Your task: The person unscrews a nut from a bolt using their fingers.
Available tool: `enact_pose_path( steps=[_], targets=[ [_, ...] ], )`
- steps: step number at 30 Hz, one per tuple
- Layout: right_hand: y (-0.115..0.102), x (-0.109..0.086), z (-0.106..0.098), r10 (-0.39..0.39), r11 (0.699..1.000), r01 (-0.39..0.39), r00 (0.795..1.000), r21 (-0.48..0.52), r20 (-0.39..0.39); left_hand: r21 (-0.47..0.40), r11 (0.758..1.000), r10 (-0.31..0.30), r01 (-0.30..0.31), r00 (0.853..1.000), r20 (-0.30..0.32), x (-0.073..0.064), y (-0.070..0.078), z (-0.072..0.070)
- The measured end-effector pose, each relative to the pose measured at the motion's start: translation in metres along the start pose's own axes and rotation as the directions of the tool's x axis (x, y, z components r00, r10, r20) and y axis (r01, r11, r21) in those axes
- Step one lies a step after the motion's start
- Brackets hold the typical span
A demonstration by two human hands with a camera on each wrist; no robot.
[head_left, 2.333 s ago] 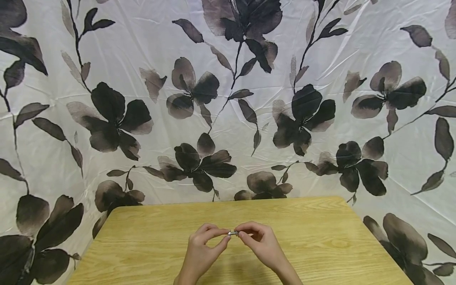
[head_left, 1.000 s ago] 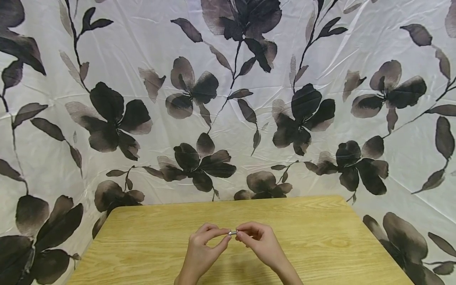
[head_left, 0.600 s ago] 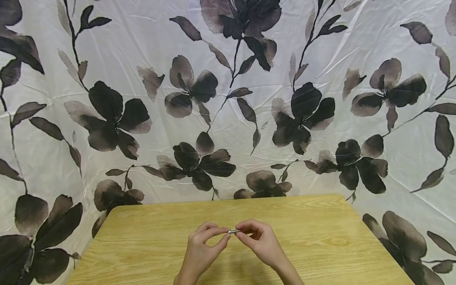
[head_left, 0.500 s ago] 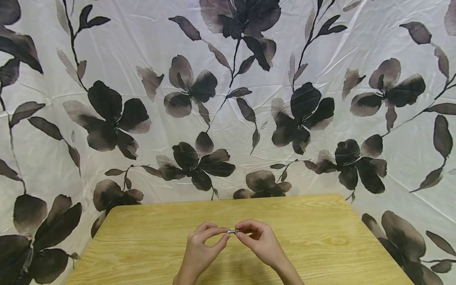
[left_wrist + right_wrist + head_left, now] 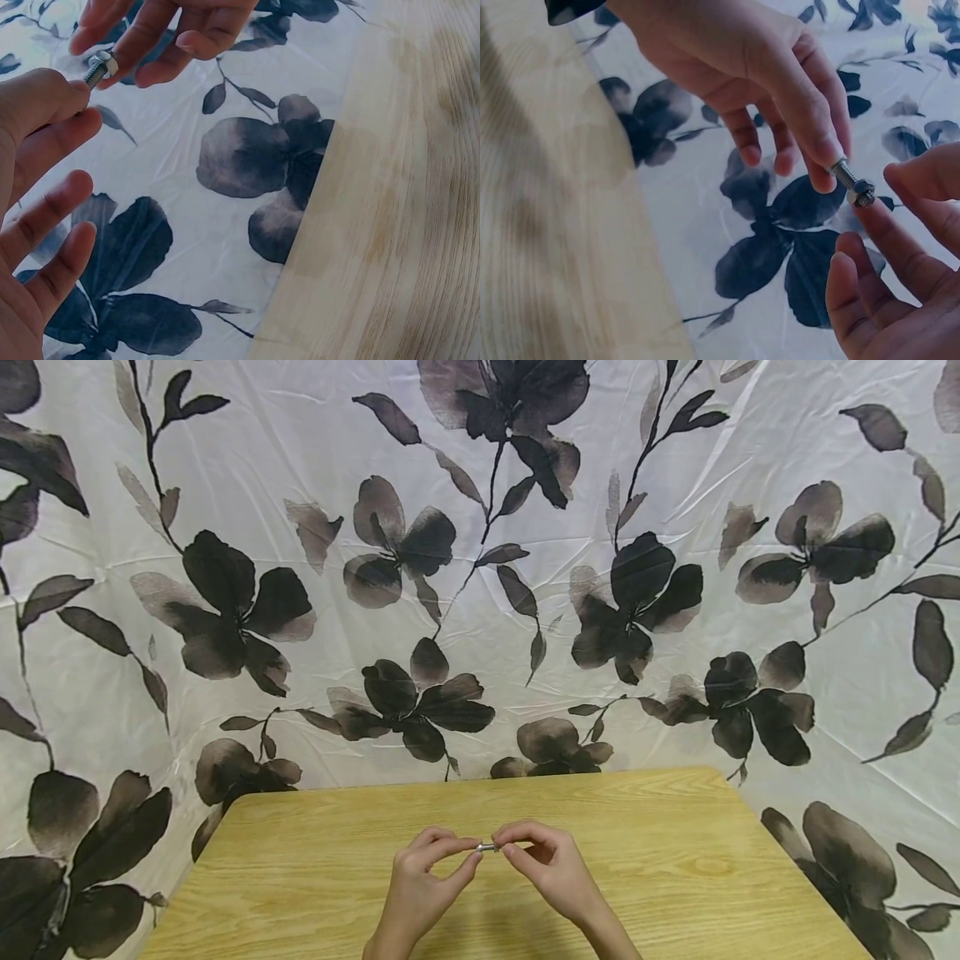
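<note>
My left hand (image 5: 423, 881) pinches a small silver bolt (image 5: 486, 847) between thumb and index finger, above the table. The fingers hide the bolt's head end, while its threaded shank (image 5: 845, 175) points toward the other hand. A hex nut (image 5: 860, 193) sits on the bolt near its free end, where a bit of thread shows past it. My right hand (image 5: 553, 872) is at that end: in the right wrist view its index finger lies against or just behind the nut, and the thumb stands a little off it. The other right fingers are loosely bent.
A wood-grain table (image 5: 315, 843) with rounded corners lies beneath both hands. White cloth with dark flowers (image 5: 540, 635) hangs behind it and along both sides. A dark band (image 5: 570, 9) is around the left wrist.
The right fingertips have shifted about the nut, covering it a second ago and now parted from it at the thumb. The left hand keeps its pinch on the bolt; the head view has drifted slightly.
</note>
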State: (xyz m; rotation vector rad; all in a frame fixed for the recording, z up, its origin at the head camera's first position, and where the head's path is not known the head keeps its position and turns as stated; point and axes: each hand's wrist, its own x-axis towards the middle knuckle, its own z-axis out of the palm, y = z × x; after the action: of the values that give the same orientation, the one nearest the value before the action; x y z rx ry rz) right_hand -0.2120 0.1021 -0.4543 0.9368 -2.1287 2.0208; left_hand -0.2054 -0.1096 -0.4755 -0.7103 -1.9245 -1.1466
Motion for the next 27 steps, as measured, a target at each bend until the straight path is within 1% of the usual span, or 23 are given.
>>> enact_pose_path(
  steps=[2,5,7,8,10,11,14,16,17,19,27],
  targets=[
    [0.0,0.0,0.0,-0.022,1.0,0.022,1.0,0.004,0.0,0.003,1.0,0.002,-0.002,1.0,0.0,0.0005,0.0006,-0.0007],
    [0.0,0.0,-0.0002,-0.034,0.999,0.034,0.999,0.008,0.0,0.005,1.0,0.0,0.0,1.0,-0.001,0.0009,0.0012,-0.0011],
    [-0.001,0.0001,-0.0002,-0.022,1.0,0.022,1.0,-0.002,-0.007,0.006,1.0,0.001,-0.001,1.0,-0.002,0.0011,0.0012,-0.0012],
    [-0.0014,0.0003,0.0,-0.003,1.0,0.003,1.0,-0.008,-0.015,0.006,1.0,0.0,0.0,1.0,-0.003,0.001,0.0011,-0.0013],
    [-0.002,0.001,0.0006,0.054,0.998,-0.056,0.997,-0.041,-0.052,0.007,1.0,0.001,-0.001,1.0,-0.007,0.0012,0.0008,-0.0012],
    [-0.002,0.0013,0.0011,0.094,0.994,-0.099,0.993,-0.057,-0.073,0.008,1.0,0.002,-0.002,1.0,-0.008,0.0013,0.0009,-0.0013],
    [-0.0015,0.0025,0.0027,0.231,0.966,-0.242,0.966,-0.089,-0.12,0.005,1.0,0.0,0.0,1.0,-0.008,0.0013,0.0015,-0.0014],
    [-0.0004,0.0028,0.0035,0.29,0.948,-0.302,0.949,-0.096,-0.126,0.001,1.0,0.001,-0.001,1.0,-0.005,0.001,0.0018,-0.0012],
    [0.0001,0.0027,0.0039,0.305,0.944,-0.316,0.945,-0.094,-0.119,-0.001,1.0,0.002,-0.002,1.0,-0.003,0.001,0.0021,-0.0013],
    [0.0006,0.0029,0.0043,0.31,0.943,-0.319,0.945,-0.09,-0.1,-0.002,1.0,0.004,-0.004,1.0,-0.001,0.0009,0.0021,-0.0014],
    [0.0008,0.0024,0.0046,0.252,0.964,-0.256,0.966,-0.078,-0.062,0.001,1.0,0.022,-0.022,1.0,-0.009,0.0007,-0.0016,-0.0004]
  ],
)
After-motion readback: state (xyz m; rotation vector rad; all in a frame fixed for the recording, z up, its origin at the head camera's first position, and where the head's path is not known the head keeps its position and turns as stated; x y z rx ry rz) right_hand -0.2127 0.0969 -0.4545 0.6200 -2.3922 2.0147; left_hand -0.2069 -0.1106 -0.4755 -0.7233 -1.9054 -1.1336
